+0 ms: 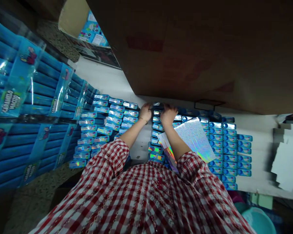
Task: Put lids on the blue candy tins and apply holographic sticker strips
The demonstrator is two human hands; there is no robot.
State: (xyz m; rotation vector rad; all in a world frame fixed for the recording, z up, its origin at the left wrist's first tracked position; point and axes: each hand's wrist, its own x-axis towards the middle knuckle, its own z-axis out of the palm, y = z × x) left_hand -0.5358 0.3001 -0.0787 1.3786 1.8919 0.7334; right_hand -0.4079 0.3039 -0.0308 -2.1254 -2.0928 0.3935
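My left hand [146, 112], with a thin bracelet at the wrist, is at the back of the white table by the gap between two groups of small blue boxes. Its fingers curl inward, and what they hold, if anything, is hidden. Just to its right, my right hand [169, 115] bends its fingers over the rear end of a column of small blue boxes [157, 119]. A blue box [158, 104] lies by its fingertips. Under my right forearm, a shiny holographic sheet [194, 138] lies across the boxes. More columns of blue boxes [116, 113] stand to the left.
A large cardboard box [197, 58] overhangs the table's back edge. Tall stacks of plastic-wrapped blue packs [36, 87] rise at the left. An open carton [73, 19] with blue packages sits behind. White sheets [288, 156] and a turquoise tub [258, 221] are at the right.
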